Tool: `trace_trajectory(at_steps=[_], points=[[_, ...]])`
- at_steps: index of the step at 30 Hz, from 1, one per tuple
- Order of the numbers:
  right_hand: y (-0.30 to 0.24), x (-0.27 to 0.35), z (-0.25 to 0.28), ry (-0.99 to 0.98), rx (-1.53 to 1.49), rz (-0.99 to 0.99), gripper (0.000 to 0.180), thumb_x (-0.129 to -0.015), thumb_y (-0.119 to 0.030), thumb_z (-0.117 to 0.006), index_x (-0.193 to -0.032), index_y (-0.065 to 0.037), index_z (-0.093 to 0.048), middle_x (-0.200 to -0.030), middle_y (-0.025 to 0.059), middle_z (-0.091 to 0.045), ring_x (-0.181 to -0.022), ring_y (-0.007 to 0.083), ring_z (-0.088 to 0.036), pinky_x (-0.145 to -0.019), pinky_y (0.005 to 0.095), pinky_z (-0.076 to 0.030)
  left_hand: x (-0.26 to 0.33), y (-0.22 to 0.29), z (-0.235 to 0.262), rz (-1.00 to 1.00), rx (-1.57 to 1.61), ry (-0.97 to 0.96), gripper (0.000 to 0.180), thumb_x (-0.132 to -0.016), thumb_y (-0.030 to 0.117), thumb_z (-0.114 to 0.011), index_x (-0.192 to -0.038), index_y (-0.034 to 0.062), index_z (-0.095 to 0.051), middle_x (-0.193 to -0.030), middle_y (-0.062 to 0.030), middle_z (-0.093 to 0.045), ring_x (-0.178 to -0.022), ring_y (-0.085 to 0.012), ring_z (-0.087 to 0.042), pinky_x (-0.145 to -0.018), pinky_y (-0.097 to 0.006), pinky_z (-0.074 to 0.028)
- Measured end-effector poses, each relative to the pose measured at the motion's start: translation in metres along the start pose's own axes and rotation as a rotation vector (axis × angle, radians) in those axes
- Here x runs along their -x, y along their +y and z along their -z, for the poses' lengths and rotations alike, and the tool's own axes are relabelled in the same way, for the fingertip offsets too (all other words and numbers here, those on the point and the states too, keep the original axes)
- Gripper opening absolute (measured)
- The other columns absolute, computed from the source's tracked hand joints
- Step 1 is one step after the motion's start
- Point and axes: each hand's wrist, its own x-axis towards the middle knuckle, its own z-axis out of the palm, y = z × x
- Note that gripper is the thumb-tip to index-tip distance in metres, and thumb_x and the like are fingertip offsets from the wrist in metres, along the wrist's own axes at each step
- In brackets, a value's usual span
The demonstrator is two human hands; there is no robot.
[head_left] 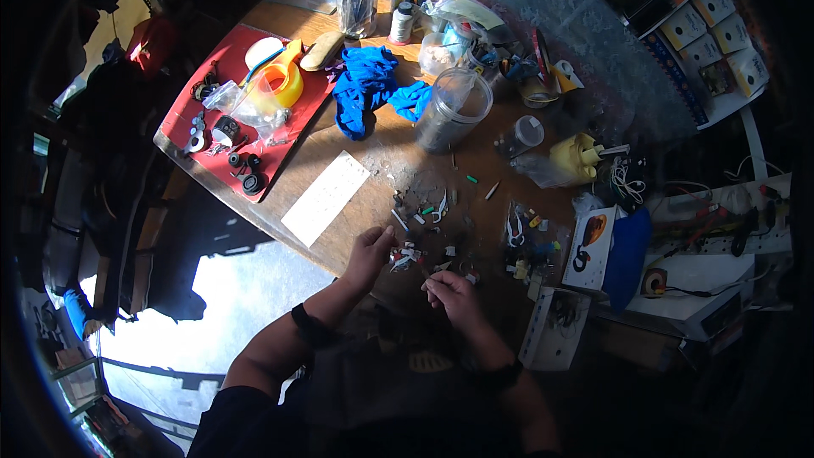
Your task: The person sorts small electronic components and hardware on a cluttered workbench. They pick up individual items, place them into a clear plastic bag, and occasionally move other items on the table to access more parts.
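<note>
My left hand (370, 258) is over the front part of the wooden table (335, 137), its fingers curled together; whatever they hold is too small to name. Right beside its fingertips lies a little heap of white and red bits (407, 258). My right hand (455, 295) is lower and to the right, thumb and forefinger pinched on something I cannot make out. Around both hands small loose parts are scattered: a white curved clip (441, 206), a green piece (428, 210) and several others. A white paper strip (326, 198) lies left of them.
On the left is a red board (292, 131) with a yellow tape ring (280, 85). Blue cloth (366, 85), a clear tub (454, 110) and a jar of tools (357, 0) stand farther back. At right are an open box (555, 326) and a yellow container (575, 159).
</note>
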Motion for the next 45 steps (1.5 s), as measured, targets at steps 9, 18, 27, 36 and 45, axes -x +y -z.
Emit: trace_trajectory(at_steps=[9, 18, 27, 36, 45], points=[[0.012, -0.013, -0.012, -0.016, -0.091, -0.013, 0.014, -0.090, -0.014, -0.051, -0.089, -0.003, -0.059, -0.070, -0.0002, -0.055, -0.063, 0.0068, -0.051, -0.057, 0.0202, -0.041, 0.017, -0.016, -0.002, -0.086, -0.080, -0.443, 0.011, -0.089, 0.015, -0.056, -0.089, 0.0046, -0.059, -0.078, -0.0006, -0.060, -0.070, -0.0063, -0.054, -0.064, -0.021, -0.043], [0.016, -0.017, -0.005, 0.041, -0.023, -0.077, 0.015, -0.089, -0.013, -0.051, -0.086, -0.001, -0.060, -0.071, 0.0015, -0.057, -0.065, 0.0083, -0.053, -0.059, 0.0211, -0.043, 0.001, 0.002, 0.046, -0.103, -0.051, -0.239, 0.008, -0.087, 0.011, -0.055, -0.087, 0.0055, -0.050, -0.075, -0.0021, -0.057, -0.061, -0.0091, -0.054, -0.053, -0.022, -0.043], [0.032, 0.014, 0.030, 0.341, -0.112, -0.156, 0.016, -0.087, -0.014, -0.052, -0.086, 0.000, -0.060, -0.069, 0.0038, -0.056, -0.066, 0.0120, -0.054, -0.060, 0.0249, -0.043, -0.014, 0.010, 0.085, -0.030, 0.043, -0.096, 0.008, -0.084, 0.011, -0.060, -0.083, 0.0040, -0.059, -0.071, -0.0042, -0.061, -0.057, -0.0093, -0.054, -0.053, -0.021, -0.043], [0.072, 0.056, 0.062, 0.449, 0.283, -0.015, 0.013, -0.082, -0.012, -0.054, -0.086, -0.001, -0.059, -0.075, 0.0108, -0.058, -0.069, 0.0237, -0.056, -0.063, 0.0329, -0.045, -0.023, 0.025, 0.196, -0.301, 0.089, 0.553, 0.016, -0.085, 0.012, -0.060, -0.075, 0.0027, -0.051, -0.062, -0.0006, -0.051, -0.052, -0.0077, -0.046, -0.047, -0.022, -0.039], [0.076, 0.074, 0.064, 0.260, 0.552, -0.126, 0.019, -0.082, -0.012, -0.054, -0.097, -0.002, -0.059, -0.087, 0.0122, -0.059, -0.082, 0.0230, -0.058, -0.075, 0.0316, -0.045, -0.055, 0.055, 0.309, -0.443, -0.274, 0.855, 0.010, -0.079, 0.007, -0.060, -0.084, -0.0007, -0.060, -0.068, -0.0017, -0.057, -0.057, -0.0083, -0.051, -0.052, -0.023, -0.042]])
